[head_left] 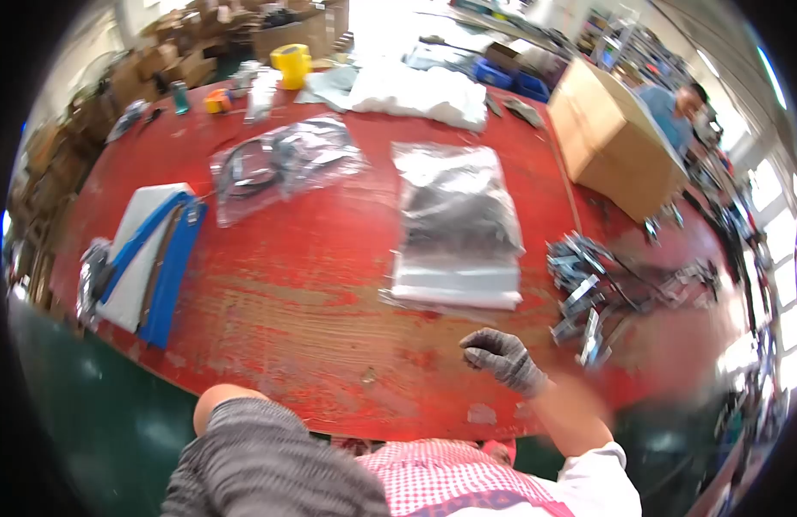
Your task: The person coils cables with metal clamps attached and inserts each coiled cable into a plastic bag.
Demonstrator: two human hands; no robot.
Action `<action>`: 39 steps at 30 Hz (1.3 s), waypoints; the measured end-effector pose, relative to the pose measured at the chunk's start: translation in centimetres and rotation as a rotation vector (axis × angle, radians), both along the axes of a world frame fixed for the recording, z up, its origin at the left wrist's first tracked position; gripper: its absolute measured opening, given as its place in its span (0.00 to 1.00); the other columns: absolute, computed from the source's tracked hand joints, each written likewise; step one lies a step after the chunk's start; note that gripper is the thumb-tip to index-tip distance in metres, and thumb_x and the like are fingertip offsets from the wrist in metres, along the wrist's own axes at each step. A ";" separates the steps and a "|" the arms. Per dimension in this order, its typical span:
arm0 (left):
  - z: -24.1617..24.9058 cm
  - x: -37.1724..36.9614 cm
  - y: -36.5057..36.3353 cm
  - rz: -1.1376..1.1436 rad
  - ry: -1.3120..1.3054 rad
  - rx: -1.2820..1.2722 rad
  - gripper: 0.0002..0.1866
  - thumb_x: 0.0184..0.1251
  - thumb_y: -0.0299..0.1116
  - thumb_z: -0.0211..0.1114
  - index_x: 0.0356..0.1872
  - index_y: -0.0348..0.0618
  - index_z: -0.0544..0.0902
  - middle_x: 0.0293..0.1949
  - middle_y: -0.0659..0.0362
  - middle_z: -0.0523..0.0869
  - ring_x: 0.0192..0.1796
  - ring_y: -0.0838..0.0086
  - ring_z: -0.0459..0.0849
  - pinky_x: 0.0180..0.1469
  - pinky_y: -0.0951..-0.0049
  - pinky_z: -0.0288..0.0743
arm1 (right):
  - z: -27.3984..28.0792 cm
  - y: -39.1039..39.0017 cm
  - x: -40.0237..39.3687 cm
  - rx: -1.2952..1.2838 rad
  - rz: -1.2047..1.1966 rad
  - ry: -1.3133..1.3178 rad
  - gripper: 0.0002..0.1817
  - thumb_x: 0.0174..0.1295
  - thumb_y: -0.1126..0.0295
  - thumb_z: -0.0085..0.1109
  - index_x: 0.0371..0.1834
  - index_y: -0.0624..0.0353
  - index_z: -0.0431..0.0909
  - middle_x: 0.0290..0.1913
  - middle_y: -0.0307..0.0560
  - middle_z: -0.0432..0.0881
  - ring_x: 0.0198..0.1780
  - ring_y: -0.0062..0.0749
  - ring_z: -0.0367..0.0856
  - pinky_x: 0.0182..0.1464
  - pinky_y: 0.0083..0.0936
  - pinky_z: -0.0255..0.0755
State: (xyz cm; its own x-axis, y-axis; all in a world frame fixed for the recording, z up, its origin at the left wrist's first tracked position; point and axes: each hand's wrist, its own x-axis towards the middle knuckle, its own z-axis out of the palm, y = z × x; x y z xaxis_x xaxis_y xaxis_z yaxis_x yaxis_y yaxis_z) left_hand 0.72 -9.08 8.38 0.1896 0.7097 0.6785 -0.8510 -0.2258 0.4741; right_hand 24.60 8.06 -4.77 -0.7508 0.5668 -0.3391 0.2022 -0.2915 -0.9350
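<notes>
Grey-gloved right hand (506, 360) sits between bags (458, 228) and table's edge (347, 426).

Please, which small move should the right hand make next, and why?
Perhaps the right hand should reach forward to the clear plastic bags: it seems to hold nothing, and their near edge lies just ahead of it.

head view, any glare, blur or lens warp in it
Head view: fisheye warp bows the red table, with black corners; head view: glare whitens parts of the central plastic bag, and the windows at right look washed out; head view: the metal parts smear toward the right.
</notes>
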 end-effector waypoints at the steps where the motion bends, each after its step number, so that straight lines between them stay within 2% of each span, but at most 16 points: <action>1: -0.5 1.1 0.7 -0.081 0.020 -0.006 0.21 0.57 0.50 0.60 0.39 0.41 0.72 0.19 0.59 0.75 0.17 0.71 0.73 0.19 0.71 0.65 | 0.2 -0.5 1.4 -0.013 -0.035 0.044 0.09 0.58 0.71 0.56 0.42 0.60 0.76 0.33 0.34 0.78 0.35 0.15 0.74 0.40 0.15 0.71; 11: 0.1 7.9 6.7 -0.679 0.463 0.040 0.16 0.61 0.42 0.59 0.42 0.40 0.74 0.18 0.64 0.73 0.17 0.76 0.70 0.20 0.75 0.64 | -0.6 -1.2 15.0 0.078 -0.464 -0.063 0.09 0.58 0.72 0.57 0.42 0.60 0.76 0.32 0.33 0.77 0.35 0.14 0.74 0.39 0.14 0.70; 15: 2.2 9.5 8.0 -0.833 0.720 0.088 0.15 0.62 0.39 0.58 0.44 0.40 0.75 0.17 0.66 0.72 0.17 0.78 0.69 0.20 0.77 0.63 | -2.9 5.5 20.1 0.372 -0.708 -0.233 0.08 0.59 0.69 0.55 0.37 0.61 0.76 0.29 0.35 0.77 0.32 0.16 0.73 0.36 0.16 0.71; 18: 3.7 10.9 7.7 -0.909 0.916 0.127 0.14 0.63 0.36 0.58 0.45 0.40 0.76 0.17 0.67 0.71 0.17 0.79 0.68 0.20 0.78 0.62 | -6.2 13.9 23.1 0.802 -0.920 -0.576 0.09 0.56 0.67 0.55 0.37 0.59 0.76 0.31 0.45 0.79 0.34 0.34 0.78 0.39 0.25 0.72; 19: 2.4 10.9 7.3 -0.902 0.925 -0.141 0.23 0.61 0.32 0.61 0.56 0.36 0.69 0.20 0.66 0.74 0.19 0.79 0.69 0.22 0.77 0.65 | -6.7 16.5 23.7 1.056 -0.950 -0.709 0.11 0.56 0.66 0.54 0.39 0.58 0.76 0.34 0.50 0.80 0.37 0.41 0.79 0.42 0.30 0.72; 21: 0.4 10.6 6.8 -0.686 1.100 -0.393 0.17 0.64 0.40 0.57 0.49 0.39 0.73 0.31 0.61 0.74 0.25 0.78 0.72 0.27 0.74 0.69 | -6.6 20.9 23.8 1.180 -0.904 -0.980 0.16 0.55 0.63 0.51 0.45 0.57 0.74 0.44 0.56 0.77 0.47 0.50 0.74 0.50 0.37 0.69; 23: -0.5 10.1 6.6 -0.436 1.051 -0.542 0.20 0.63 0.32 0.58 0.56 0.40 0.69 0.28 0.66 0.74 0.29 0.83 0.71 0.32 0.81 0.67 | -6.2 23.8 23.2 1.035 -0.814 -1.144 0.20 0.55 0.62 0.50 0.51 0.56 0.70 0.51 0.55 0.73 0.54 0.48 0.70 0.55 0.39 0.64; 25: -1.8 8.4 5.9 -0.374 0.981 -0.722 0.19 0.63 0.32 0.58 0.55 0.39 0.70 0.27 0.66 0.73 0.28 0.84 0.69 0.29 0.82 0.64 | -7.6 25.6 23.4 1.105 -0.727 -1.205 0.21 0.54 0.62 0.50 0.51 0.54 0.69 0.50 0.54 0.74 0.55 0.46 0.68 0.56 0.40 0.63; 27: -1.7 7.0 5.1 -0.314 0.892 -0.899 0.19 0.63 0.32 0.58 0.54 0.39 0.70 0.26 0.67 0.72 0.27 0.85 0.67 0.27 0.83 0.62 | -6.6 25.8 22.8 0.845 -0.577 -1.341 0.19 0.54 0.61 0.51 0.49 0.53 0.71 0.50 0.52 0.73 0.56 0.44 0.67 0.56 0.41 0.62; 29: -1.6 6.1 4.7 -0.086 0.914 -0.972 0.18 0.63 0.32 0.58 0.53 0.38 0.71 0.26 0.67 0.72 0.26 0.85 0.68 0.25 0.83 0.61 | -6.5 26.4 22.8 0.965 -0.572 -1.330 0.14 0.53 0.62 0.52 0.41 0.53 0.75 0.44 0.51 0.77 0.49 0.44 0.72 0.50 0.40 0.66; 31: -1.9 6.0 4.8 0.017 0.882 -0.960 0.16 0.63 0.30 0.58 0.51 0.38 0.72 0.24 0.66 0.73 0.25 0.84 0.70 0.26 0.82 0.64 | -4.2 26.0 22.8 1.334 -0.522 -1.017 0.09 0.53 0.64 0.52 0.34 0.53 0.76 0.34 0.50 0.79 0.42 0.44 0.75 0.43 0.39 0.68; 33: -2.9 6.1 5.7 0.342 1.000 -0.822 0.14 0.62 0.28 0.58 0.48 0.39 0.73 0.24 0.65 0.75 0.27 0.83 0.73 0.27 0.80 0.68 | -0.2 22.7 20.7 1.554 -0.514 -0.717 0.07 0.52 0.65 0.52 0.30 0.55 0.76 0.27 0.49 0.78 0.37 0.45 0.76 0.40 0.38 0.69; 34: -4.8 5.3 6.8 0.541 1.320 -0.609 0.13 0.59 0.26 0.59 0.45 0.40 0.74 0.27 0.61 0.78 0.29 0.80 0.77 0.30 0.77 0.72 | 2.2 20.2 19.2 1.575 -0.432 -0.691 0.07 0.51 0.66 0.52 0.30 0.54 0.75 0.28 0.47 0.78 0.37 0.44 0.76 0.40 0.38 0.69; 35: -4.6 6.2 8.4 0.755 1.450 -0.341 0.13 0.58 0.27 0.60 0.45 0.40 0.75 0.28 0.59 0.79 0.30 0.78 0.79 0.31 0.76 0.73 | 4.0 18.1 18.1 1.697 -0.268 -0.692 0.07 0.51 0.66 0.51 0.30 0.53 0.75 0.29 0.45 0.78 0.38 0.41 0.77 0.38 0.36 0.71; 36: -3.9 7.7 10.6 0.964 1.559 -0.055 0.13 0.58 0.27 0.60 0.44 0.40 0.75 0.29 0.57 0.80 0.31 0.75 0.80 0.31 0.75 0.74 | 6.8 15.4 16.0 1.565 -0.073 -0.953 0.06 0.50 0.66 0.50 0.29 0.53 0.74 0.30 0.45 0.77 0.36 0.38 0.77 0.35 0.35 0.72; 39: -3.6 12.1 16.4 1.211 1.336 0.330 0.16 0.59 0.31 0.59 0.48 0.39 0.74 0.36 0.50 0.80 0.37 0.67 0.82 0.35 0.72 0.74 | 8.1 9.0 12.3 1.907 0.041 -0.655 0.07 0.54 0.68 0.46 0.33 0.56 0.70 0.23 0.43 0.71 0.29 0.33 0.75 0.24 0.28 0.71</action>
State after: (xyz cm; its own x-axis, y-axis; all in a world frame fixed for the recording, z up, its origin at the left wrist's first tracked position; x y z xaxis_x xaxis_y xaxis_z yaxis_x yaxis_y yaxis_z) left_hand 12.79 7.29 4.76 0.2023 0.7366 0.6453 0.6974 -0.5710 0.4331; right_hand 36.85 17.05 3.33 -0.8067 0.4496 0.3836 0.5530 0.8032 0.2215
